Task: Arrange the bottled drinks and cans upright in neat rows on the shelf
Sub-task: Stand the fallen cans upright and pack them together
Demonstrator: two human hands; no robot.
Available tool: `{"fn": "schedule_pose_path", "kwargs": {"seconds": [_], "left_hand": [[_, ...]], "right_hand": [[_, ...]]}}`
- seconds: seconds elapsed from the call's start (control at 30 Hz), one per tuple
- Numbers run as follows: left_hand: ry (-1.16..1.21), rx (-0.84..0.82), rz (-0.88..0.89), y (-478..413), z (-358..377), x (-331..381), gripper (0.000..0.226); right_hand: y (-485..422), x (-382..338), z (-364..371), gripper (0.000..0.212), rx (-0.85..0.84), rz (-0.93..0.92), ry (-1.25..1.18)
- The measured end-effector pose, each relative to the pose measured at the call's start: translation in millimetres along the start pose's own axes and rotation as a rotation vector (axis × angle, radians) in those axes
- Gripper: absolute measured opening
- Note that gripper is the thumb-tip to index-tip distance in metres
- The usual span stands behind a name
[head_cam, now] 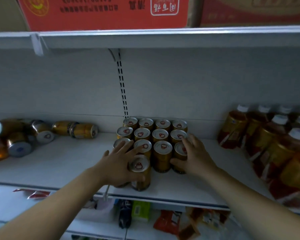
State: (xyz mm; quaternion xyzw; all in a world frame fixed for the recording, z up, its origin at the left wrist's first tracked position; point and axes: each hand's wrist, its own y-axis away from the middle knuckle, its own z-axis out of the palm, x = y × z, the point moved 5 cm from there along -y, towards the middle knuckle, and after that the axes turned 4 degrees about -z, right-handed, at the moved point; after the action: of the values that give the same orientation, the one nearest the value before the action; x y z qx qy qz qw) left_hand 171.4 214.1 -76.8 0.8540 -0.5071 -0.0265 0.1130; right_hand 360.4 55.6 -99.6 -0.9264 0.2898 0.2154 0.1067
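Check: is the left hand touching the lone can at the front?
Touching. The head view shows the left hand pressed against the front can, palm on its side and thumb curled round it below the rim, with no gap.

Only one view: a head cam, looking forward and down into the shelf (59, 163) from close up (wide-angle, so the edges bend). Left hand (118, 163) and right hand (196, 156) poke in from the bottom edge, cans (160, 135) dead center.

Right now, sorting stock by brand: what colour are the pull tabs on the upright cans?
Red pull tabs, silver lids; head view.
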Motion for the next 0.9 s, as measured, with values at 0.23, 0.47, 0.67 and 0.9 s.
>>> {"fn": "schedule_pose_path", "kwargs": {"seconds": [0.23, 0.47, 0.67, 0.9], "left_hand": [[-0.075, 0.037, 0.005, -6.4, 6.9, 2.9, 0.110], [0.129, -0.075, 0.050, -9.2, 0.4, -3.5, 0.089], [0.479, 0.015, 0.038, 13.4, -33.9, -61.5, 0.072], [0.280, 0.090, -0.235, 82.8, -32.5, -234.9, 0.076]], "right_hand": [[-17.6, -19.0, 4.9, 0.134, -0.066, -0.042, 0.247], [-19.9, -35.5, -11.5, 0.101, -0.229, 0.047, 0.291], [-39.9, -115.8, -19.9, 0.090, -0.176, -0.024, 0.301], [-80.1, -258.0, 60.5, 0.080, -0.226, -0.105, 0.220]]}}
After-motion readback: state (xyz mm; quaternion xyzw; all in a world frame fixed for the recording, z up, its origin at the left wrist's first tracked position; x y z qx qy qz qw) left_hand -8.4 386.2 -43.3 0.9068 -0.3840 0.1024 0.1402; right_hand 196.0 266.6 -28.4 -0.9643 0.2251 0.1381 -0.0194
